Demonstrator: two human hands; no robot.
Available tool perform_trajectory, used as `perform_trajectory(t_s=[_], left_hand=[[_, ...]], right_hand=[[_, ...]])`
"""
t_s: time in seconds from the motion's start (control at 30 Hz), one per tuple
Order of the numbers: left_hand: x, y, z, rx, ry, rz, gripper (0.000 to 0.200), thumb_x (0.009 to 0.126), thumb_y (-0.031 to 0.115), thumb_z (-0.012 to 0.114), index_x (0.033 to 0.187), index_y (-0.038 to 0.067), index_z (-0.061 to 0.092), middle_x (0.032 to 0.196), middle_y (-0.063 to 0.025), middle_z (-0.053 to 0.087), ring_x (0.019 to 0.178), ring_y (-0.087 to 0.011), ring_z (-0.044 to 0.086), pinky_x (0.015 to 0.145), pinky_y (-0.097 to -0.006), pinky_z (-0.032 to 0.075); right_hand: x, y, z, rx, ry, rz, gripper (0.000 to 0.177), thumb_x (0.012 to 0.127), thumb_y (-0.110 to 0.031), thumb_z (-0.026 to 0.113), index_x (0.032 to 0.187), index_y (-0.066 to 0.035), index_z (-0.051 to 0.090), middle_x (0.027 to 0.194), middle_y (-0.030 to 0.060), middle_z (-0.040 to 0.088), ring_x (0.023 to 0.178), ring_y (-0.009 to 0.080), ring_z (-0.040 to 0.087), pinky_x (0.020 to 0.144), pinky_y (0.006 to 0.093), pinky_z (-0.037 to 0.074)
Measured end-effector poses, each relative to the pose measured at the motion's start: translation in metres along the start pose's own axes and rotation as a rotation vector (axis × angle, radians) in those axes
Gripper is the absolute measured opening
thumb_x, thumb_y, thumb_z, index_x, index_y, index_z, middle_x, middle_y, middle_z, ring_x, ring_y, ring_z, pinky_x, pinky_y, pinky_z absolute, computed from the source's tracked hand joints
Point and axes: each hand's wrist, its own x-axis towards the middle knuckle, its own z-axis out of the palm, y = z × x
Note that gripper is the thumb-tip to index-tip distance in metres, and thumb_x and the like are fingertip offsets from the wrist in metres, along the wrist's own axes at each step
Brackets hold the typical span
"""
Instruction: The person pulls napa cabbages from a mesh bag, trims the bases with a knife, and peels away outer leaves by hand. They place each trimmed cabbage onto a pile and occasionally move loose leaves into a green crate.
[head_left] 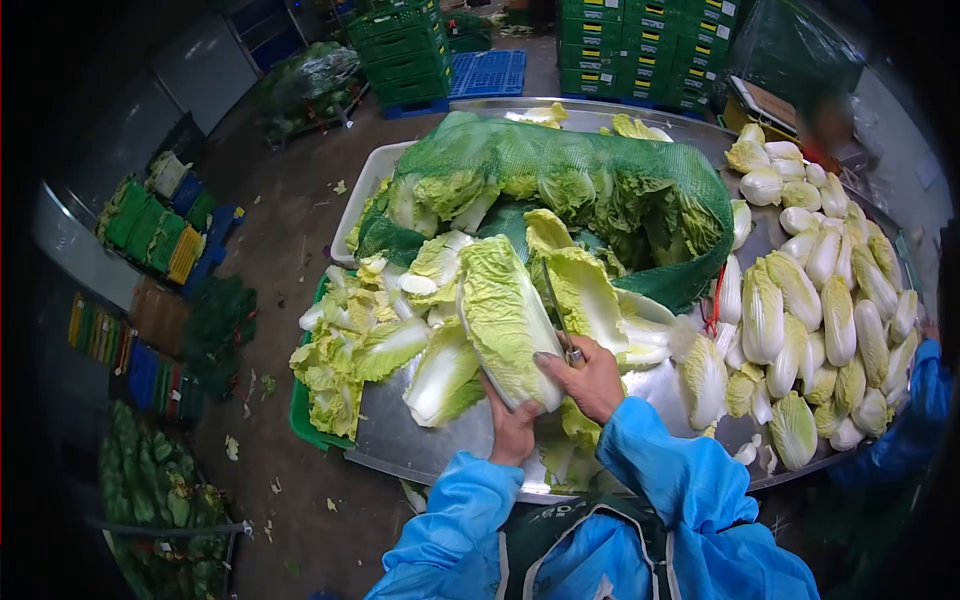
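Note:
A large napa cabbage (508, 318) stands tilted in front of me, its leafy top pointing away. My left hand (512, 428) is closed around its lower end. My right hand (590, 382) is wrapped around the handle of a knife (575, 354), and its thumb presses against the side of the cabbage. The thin blade points away from me, alongside the cabbage. Loose outer leaves (585, 300) lie just beyond my right hand. Another pale cabbage piece (445, 378) rests on the metal table (392, 408) to the left.
A green mesh sack (660, 165) full of cabbages lies open at the table's back. Trimmed cabbages (800, 300) pile up on the right. Leaf scraps fill a green crate (322, 436) at left. A co-worker's blue sleeve (915, 410) shows at the right edge.

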Motion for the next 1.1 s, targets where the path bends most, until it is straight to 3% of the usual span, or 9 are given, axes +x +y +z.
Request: perform_trajectory(t_s=[0.17, 0.5, 0.57, 0.7, 0.8, 0.9, 1.03, 1.07, 1.1], left_hand=[[0.012, -0.014, -0.019, -0.113, 0.092, -0.144, 0.089, 0.068, 0.020, 0.073, 0.139, 0.013, 0.020, 0.129, -0.0096, 0.041, 0.120, -0.0272, 0.042, 0.101, -0.0413, 0.037], [0.001, -0.012, -0.007, -0.445, 0.001, -0.502, 0.090, 0.064, 0.057, 0.067, 0.137, 0.015, 0.035, 0.132, -0.0147, 0.044, 0.120, -0.0333, 0.045, 0.099, -0.0530, 0.038], [0.002, -0.011, -0.008, -0.824, -0.447, -0.777, 0.094, 0.063, 0.058, 0.068, 0.140, 0.018, 0.031, 0.137, -0.0165, 0.039, 0.121, -0.0446, 0.040, 0.089, -0.0629, 0.042], [-0.016, -0.025, -0.043, -0.803, -0.452, -0.882, 0.098, 0.062, 0.059, 0.069, 0.142, 0.020, 0.027, 0.140, -0.0184, 0.032, 0.118, -0.0556, 0.036, 0.077, -0.0687, 0.045], [-0.034, -0.016, -0.083, -0.474, 0.038, -0.833, 0.104, 0.058, 0.060, 0.070, 0.143, 0.022, 0.024, 0.143, -0.0188, 0.028, 0.117, -0.0588, 0.035, 0.073, -0.0669, 0.048], [-0.049, 0.008, -0.060, -0.512, -0.342, -0.954, 0.088, 0.072, 0.060, 0.060, 0.143, 0.023, 0.024, 0.141, -0.0185, 0.033, 0.116, -0.0513, 0.042, 0.068, -0.0647, 0.049], [-0.061, -0.013, -0.031, -0.741, -0.295, -0.894, 0.077, 0.078, 0.058, 0.053, 0.140, 0.019, 0.029, 0.139, -0.0184, 0.034, 0.110, -0.0479, 0.047, 0.059, -0.0528, 0.051], [-0.059, -0.023, -0.022, -0.805, -0.298, -0.886, 0.075, 0.080, 0.057, 0.052, 0.140, 0.018, 0.030, 0.138, -0.0184, 0.035, 0.108, -0.0470, 0.049, 0.057, -0.0498, 0.051], [-0.055, -0.035, -0.010, -0.874, -0.309, -0.884, 0.072, 0.082, 0.057, 0.050, 0.139, 0.017, 0.031, 0.137, -0.0184, 0.035, 0.107, -0.0462, 0.050, 0.054, -0.0468, 0.052]], right_hand=[[-0.010, -0.009, -0.001, -0.183, 0.060, -0.234, 0.034, 0.074, -0.025, 0.073, 0.097, -0.001, 0.067, 0.073, 0.0085, 0.055, 0.062, 0.0149, 0.052, 0.056, 0.0279, 0.043], [-0.031, 0.008, -0.059, 0.623, 0.246, 0.204, 0.030, 0.079, -0.014, 0.067, 0.102, 0.004, 0.061, 0.087, 0.0075, 0.065, 0.073, 0.0130, 0.061, 0.068, 0.0249, 0.050], [-0.037, 0.017, -0.088, 0.585, 0.222, 0.187, 0.027, 0.080, -0.014, 0.065, 0.100, 0.003, 0.061, 0.086, 0.0072, 0.065, 0.071, 0.0130, 0.062, 0.067, 0.0257, 0.050], [-0.046, 0.024, -0.160, 0.645, 0.153, 0.282, 0.023, 0.078, -0.016, 0.066, 0.094, -0.003, 0.057, 0.082, 0.0049, 0.063, 0.069, 0.0129, 0.061, 0.065, 0.0277, 0.052], [-0.052, 0.002, -0.223, 0.597, 0.154, 0.333, 0.028, 0.077, -0.019, 0.066, 0.098, -0.003, 0.055, 0.082, 0.0052, 0.062, 0.070, 0.0138, 0.062, 0.065, 0.0283, 0.053], [-0.055, 0.004, -0.290, 0.632, 0.267, 0.270, 0.031, 0.077, -0.021, 0.066, 0.098, -0.002, 0.055, 0.085, 0.0074, 0.063, 0.070, 0.0147, 0.062, 0.064, 0.0287, 0.054], [-0.046, 0.035, -0.322, -0.303, 0.102, 0.390, 0.048, 0.072, -0.027, 0.074, 0.106, 0.004, 0.059, 0.093, 0.0131, 0.065, 0.080, 0.0159, 0.062, 0.071, 0.0293, 0.051], [-0.051, 0.085, -0.323, -0.552, 0.167, -0.093, 0.055, 0.069, -0.025, 0.077, 0.111, 0.005, 0.059, 0.092, 0.0146, 0.066, 0.084, 0.0176, 0.062, 0.075, 0.0290, 0.049], [-0.056, 0.093, -0.314, -0.479, 0.165, -0.026, 0.057, 0.069, -0.021, 0.077, 0.115, 0.004, 0.057, 0.097, 0.0147, 0.065, 0.085, 0.0192, 0.062, 0.077, 0.0298, 0.049]])
